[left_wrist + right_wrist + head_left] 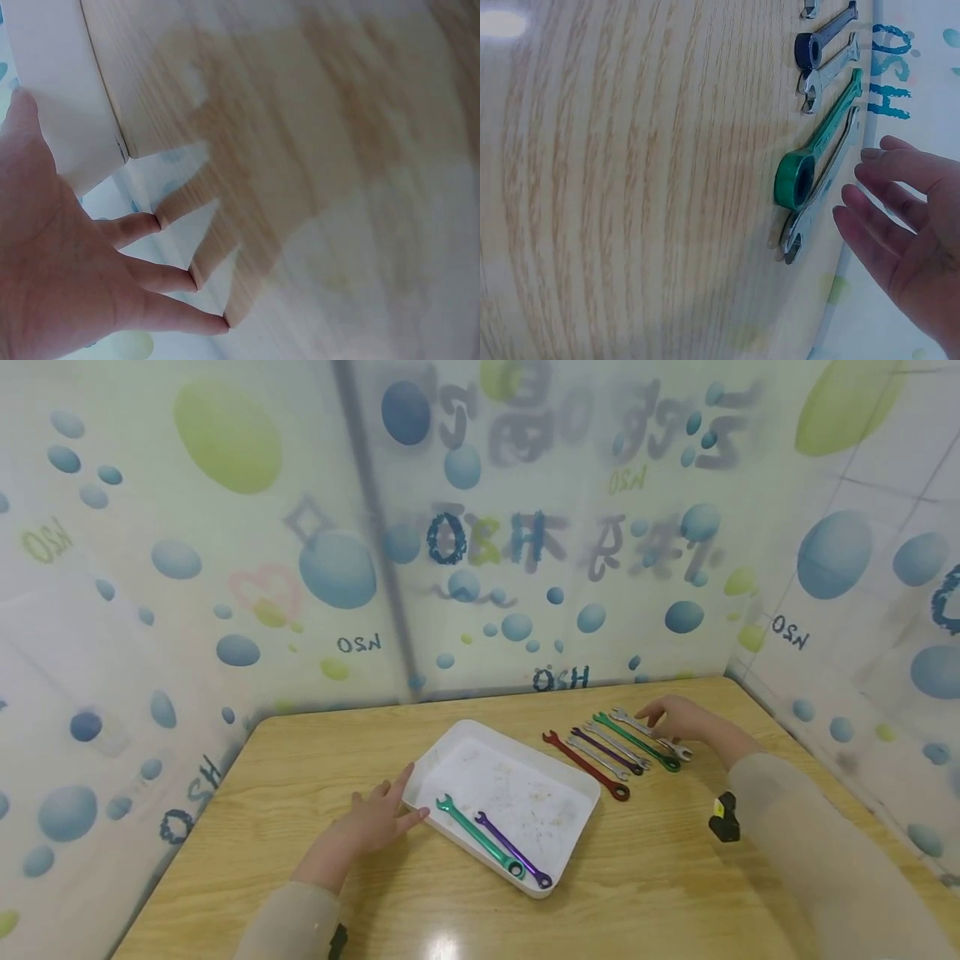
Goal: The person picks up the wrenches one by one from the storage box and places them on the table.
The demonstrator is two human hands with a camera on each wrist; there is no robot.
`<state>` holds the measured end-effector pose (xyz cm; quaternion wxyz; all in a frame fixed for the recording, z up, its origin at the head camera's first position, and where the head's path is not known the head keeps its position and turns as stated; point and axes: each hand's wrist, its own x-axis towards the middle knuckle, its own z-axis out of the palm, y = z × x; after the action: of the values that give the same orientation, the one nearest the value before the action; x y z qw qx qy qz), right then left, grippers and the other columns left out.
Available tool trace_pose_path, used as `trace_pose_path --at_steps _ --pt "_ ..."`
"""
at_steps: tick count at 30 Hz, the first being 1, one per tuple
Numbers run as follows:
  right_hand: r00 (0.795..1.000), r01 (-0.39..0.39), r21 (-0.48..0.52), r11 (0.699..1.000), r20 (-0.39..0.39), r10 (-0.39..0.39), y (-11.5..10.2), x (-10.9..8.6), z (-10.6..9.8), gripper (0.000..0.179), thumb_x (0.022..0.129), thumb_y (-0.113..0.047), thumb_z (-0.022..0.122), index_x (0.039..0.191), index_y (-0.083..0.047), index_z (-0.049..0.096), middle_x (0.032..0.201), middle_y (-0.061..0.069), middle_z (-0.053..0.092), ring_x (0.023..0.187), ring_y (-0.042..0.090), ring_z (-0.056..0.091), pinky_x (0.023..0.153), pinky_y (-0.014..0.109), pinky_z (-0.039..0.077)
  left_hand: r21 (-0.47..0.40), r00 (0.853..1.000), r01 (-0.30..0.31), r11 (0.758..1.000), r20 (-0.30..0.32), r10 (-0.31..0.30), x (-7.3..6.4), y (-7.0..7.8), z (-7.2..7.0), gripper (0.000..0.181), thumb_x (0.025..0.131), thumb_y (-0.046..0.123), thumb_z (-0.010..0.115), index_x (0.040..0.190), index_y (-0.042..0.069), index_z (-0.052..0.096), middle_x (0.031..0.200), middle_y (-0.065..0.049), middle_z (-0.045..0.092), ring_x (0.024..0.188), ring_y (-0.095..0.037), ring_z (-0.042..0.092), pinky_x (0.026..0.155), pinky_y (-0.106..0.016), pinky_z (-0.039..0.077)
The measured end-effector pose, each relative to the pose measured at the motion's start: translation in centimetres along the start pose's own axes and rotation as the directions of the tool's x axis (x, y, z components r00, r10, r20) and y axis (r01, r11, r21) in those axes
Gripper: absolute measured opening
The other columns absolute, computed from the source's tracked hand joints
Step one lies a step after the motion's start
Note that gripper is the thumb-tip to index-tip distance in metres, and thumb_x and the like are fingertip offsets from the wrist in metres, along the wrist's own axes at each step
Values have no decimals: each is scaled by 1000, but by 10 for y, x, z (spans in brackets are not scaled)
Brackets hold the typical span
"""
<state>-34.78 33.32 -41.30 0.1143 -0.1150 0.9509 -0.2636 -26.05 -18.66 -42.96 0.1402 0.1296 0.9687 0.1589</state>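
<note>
My left hand (372, 820) has its fingers spread at the left corner of a white tray (465, 727). In the left wrist view its thumb lies along the tray wall (64, 82) and the other fingertips touch the table. A teal ratchet wrench (480, 835) and a purple one (513, 850) lie inside the tray. My right hand (681, 720) hovers over the rightmost silver wrench (636, 724), fingers loosely bent and holding nothing. Beside that wrench lies a green ratchet wrench (795, 180); the right wrist view shows a gap between fingertips and silver wrench.
Left of the green wrench, the row continues with a silver wrench (618, 742), a purple one (606, 750), another silver one (597, 758) and a red one (585, 764). Patterned curtain-like walls (480, 610) stand behind and beside the wooden table (652, 877).
</note>
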Motion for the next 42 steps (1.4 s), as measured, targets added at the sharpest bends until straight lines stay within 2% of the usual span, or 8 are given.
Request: trace_pose_path --at_steps 9,15,19,23,27,34,38,42 --pt "999 32 48 998 25 -34 -14 -8 -2 43 88 -1 64 130 6 57 111 22 62 87 25 61 63 37 56 13 1000 -8 1000 -3 8 -1 0 0 88 95 63 46 158 14 8 146 -40 28 123 -74 17 95 -81 16" --pt "996 73 82 994 43 -77 -25 -11 -1 41 91 -1 62 132 5 57 112 23 61 72 25 60 63 39 55 14 1000 -4 1000 -7 4 0 -2 1 87 95 62 46 158 15 8 146 -39 28 123 -74 17 90 -83 18" --pt "994 75 125 989 64 -84 -34 -15 1 42 91 1 60 132 6 56 113 25 60 61 30 57 60 45 54 17 1000 -10 1000 -4 10 1 -2 1 86 96 59 47 158 14 7 146 -39 28 126 -71 19 95 -81 16" --pt "993 85 120 989 65 -94 -43 -17 4 43 89 2 61 132 6 56 113 24 60 61 30 58 58 47 54 10 999 -41 999 0 41 2 -1 -2 86 97 54 50 157 10 7 145 -39 31 132 -61 24 103 -75 10" --pt "991 107 77 991 68 -113 -53 -18 7 42 90 -1 63 132 3 57 113 21 62 74 28 63 61 46 54 -9 998 -52 999 21 52 1 0 -6 86 98 53 49 157 8 7 145 -38 31 136 -54 25 105 -74 7" --pt "983 164 13 986 80 -165 -79 -20 9 40 92 -7 65 132 -4 61 111 14 64 97 27 65 68 39 55 -29 997 -53 998 47 55 2 0 -9 85 99 56 44 157 7 6 147 -39 27 136 -56 22 105 -74 5" --pt "977 190 22 982 92 -191 -92 -21 14 41 92 -7 66 132 -6 61 110 12 64 95 27 66 72 35 55 -28 998 -40 999 45 42 2 0 -8 87 97 58 45 157 8 5 147 -40 26 135 -58 23 105 -74 5" --pt "966 221 77 972 120 -229 -103 -23 19 42 92 -6 66 133 -5 60 111 15 63 90 26 67 70 41 56 -28 999 -29 999 43 31 1 2 -7 89 96 59 47 157 8 6 146 -40 26 135 -58 22 104 -74 5"
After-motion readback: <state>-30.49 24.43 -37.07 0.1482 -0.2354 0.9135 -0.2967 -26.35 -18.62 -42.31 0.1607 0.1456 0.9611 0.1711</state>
